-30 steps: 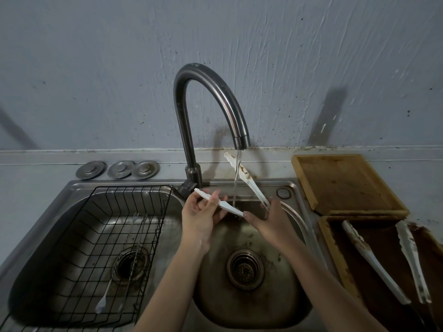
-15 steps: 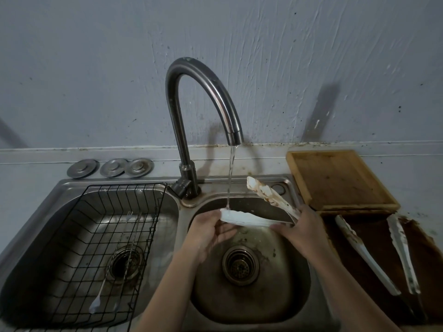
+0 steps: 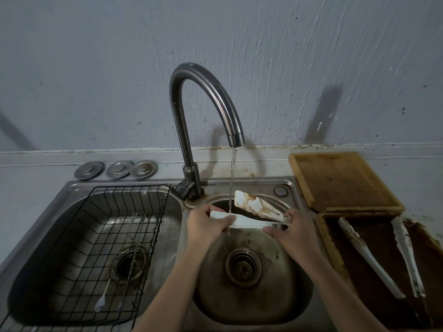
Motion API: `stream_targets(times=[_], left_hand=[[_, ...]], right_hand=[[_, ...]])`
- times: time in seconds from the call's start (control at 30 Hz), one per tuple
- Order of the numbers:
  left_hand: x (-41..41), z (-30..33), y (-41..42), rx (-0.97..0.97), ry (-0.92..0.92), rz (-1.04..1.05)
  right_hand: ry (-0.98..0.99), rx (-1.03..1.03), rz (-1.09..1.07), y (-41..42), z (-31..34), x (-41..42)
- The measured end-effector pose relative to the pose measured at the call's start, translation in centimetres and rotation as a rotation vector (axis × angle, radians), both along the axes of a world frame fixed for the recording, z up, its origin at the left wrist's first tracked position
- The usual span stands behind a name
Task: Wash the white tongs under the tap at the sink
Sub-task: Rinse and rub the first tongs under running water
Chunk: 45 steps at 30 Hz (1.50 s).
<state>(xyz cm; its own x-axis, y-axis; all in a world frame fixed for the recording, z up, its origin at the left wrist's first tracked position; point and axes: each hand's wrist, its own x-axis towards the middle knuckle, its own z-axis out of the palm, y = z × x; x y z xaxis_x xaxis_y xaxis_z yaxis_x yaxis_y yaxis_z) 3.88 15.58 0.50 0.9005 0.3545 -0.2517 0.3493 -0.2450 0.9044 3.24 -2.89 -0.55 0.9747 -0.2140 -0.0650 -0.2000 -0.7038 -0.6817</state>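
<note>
While two bare forearms reach up from the lower edge, the left hand [image 3: 207, 226] curls its fingers over the tip of the lower blade of a pair of white plastic tongs [image 3: 249, 213], and the right hand [image 3: 291, 232] grips the hinged end, thumb stretched along the underside. The tongs are held over the right-hand round steel basin [image 3: 254, 305] of a stainless double sink, above its dark drain strainer [image 3: 243, 267]. The blades are spread apart; the upper one is streaked with brown residue and angles up toward the back rim. A thin stream of water [image 3: 232, 178] falls from the curved dark metal tap [image 3: 203, 106] and strikes the lower blade just beside the left fingers. In the left basin sits a black wire rack [image 3: 100, 238] with long thin utensils [image 3: 119, 267] lying inside. On the bench to the right, a stained wooden tray [image 3: 328, 248] carries two more soiled white tongs [image 3: 369, 257], well apart from the hands. Behind it lies a second wooden tray [image 3: 342, 183]. Three round metal sink plugs [image 3: 117, 169] line the ledge behind the left basin, below a speckled grey wall [image 3: 96, 68].
</note>
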Motion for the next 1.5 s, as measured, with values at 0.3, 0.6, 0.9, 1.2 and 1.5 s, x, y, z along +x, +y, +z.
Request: stream_targets(times=[0.3,0.6,0.9,1.2,1.5], left_hand=[[0.8,1.5,0.7,-0.142,0.049,-0.225],[0.6,1.7,0.7,-0.091,0.076,-0.312],[1.3,2.7,0.8,0.094,0.094,-0.355],[1.3,2.8,1.4,-0.064,0.132,-0.33],[2.3,1.9,0.3,-0.393,-0.03,-0.039]], right_hand=[[0.019,0.075,-0.021,-0.6,0.3,-0.1],[0.083,0.12,0.002,-0.8,0.8,0.1],[0.09,0.2,0.022,0.0,0.8,0.3],[0.091,0.255,0.032,-0.8,1.2,0.3],[0.018,0.179,0.019,0.5,0.9,0.5]])
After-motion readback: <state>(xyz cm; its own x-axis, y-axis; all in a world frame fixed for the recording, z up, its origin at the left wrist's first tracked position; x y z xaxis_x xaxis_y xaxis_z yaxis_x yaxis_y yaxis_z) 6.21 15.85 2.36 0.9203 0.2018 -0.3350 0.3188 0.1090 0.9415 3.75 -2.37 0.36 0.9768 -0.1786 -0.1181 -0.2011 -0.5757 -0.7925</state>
